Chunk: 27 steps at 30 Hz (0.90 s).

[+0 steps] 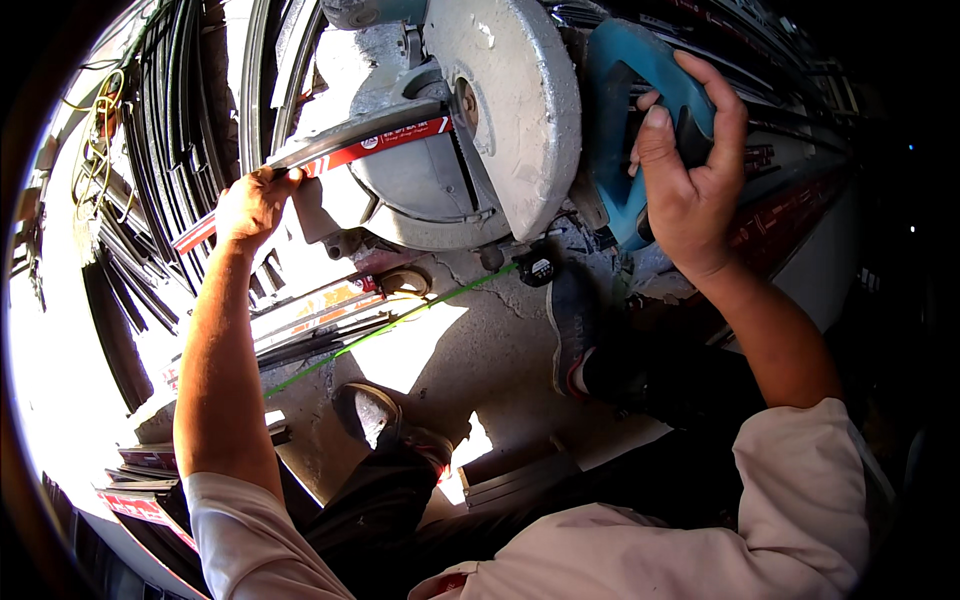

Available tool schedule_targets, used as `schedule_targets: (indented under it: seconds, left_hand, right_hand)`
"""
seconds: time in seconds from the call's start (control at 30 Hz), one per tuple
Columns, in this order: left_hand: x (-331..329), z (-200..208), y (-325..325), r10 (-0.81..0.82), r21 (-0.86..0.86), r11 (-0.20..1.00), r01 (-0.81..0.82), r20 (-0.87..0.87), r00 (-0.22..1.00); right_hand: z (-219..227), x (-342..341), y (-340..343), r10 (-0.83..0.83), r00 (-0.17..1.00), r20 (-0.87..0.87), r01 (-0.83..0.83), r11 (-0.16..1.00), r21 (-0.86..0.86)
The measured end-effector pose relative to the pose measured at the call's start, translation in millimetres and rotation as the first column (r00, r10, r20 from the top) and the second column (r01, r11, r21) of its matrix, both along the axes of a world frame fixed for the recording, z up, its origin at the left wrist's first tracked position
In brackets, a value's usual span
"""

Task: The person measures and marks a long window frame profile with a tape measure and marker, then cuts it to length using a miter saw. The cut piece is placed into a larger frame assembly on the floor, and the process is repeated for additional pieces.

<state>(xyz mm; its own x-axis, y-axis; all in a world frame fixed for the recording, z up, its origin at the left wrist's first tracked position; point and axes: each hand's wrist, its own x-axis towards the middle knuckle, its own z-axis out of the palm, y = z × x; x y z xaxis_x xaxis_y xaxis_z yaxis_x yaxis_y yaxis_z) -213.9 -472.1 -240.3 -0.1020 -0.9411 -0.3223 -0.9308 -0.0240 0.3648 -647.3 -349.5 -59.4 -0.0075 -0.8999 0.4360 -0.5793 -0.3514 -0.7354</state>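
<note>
My left hand (pixel 258 207) is closed on a long, narrow bar (pixel 350 152), black along one side with a red printed film along the other. The bar lies across the grey base (pixel 425 185) of a miter saw, its far end beside the saw's round blade guard (pixel 515 110). My right hand (pixel 690 165) is wrapped round the saw's teal loop handle (pixel 618 190), thumb on the near side. Whether a finger presses the trigger is hidden. The blade's cutting edge is mostly covered by the guard.
On the floor before the saw, a black tape measure (pixel 538 268) has its green blade (pixel 400 325) pulled out. Many dark strips (pixel 180 100) lie at the left, near a tangled yellow cord (pixel 95 150). More red-filmed strips (pixel 785 225) lie at the right. My shoes (pixel 368 412) stand close by.
</note>
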Motion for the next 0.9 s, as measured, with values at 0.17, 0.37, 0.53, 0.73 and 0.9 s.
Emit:
schedule_targets:
  seconds: [0.17, 0.37, 0.53, 0.73, 0.9]
  left_hand:
    - [-5, 7, 1, 0.005, 0.029, 1.0, -0.005, -0.004, 1.0]
    - [-1, 4, 1, 0.016, 0.022, 1.0, -0.017, 0.019, 1.0]
    - [-6, 10, 0, 0.005, 0.036, 0.999, -0.006, 0.05, 0.999]
    - [-1, 3, 2, -0.004, 0.004, 1.0, 0.004, 0.037, 0.999]
    - [-6, 7, -1, 0.01, 0.019, 1.0, -0.011, 0.058, 0.998]
  right_hand:
    - [20, -4, -17, 0.044, 0.999, -0.015, -0.044, 0.999, 0.029]
    - [50, 27, -35, -0.184, 0.982, 0.043, 0.181, 0.982, 0.058]
    - [60, 36, -35, -0.226, 0.973, -0.041, 0.228, 0.972, 0.058]
    - [65, 35, -28, -0.195, 0.979, 0.053, 0.184, 0.97, 0.159]
    - [38, 36, -22, -0.258, 0.956, -0.139, 0.249, 0.965, -0.083]
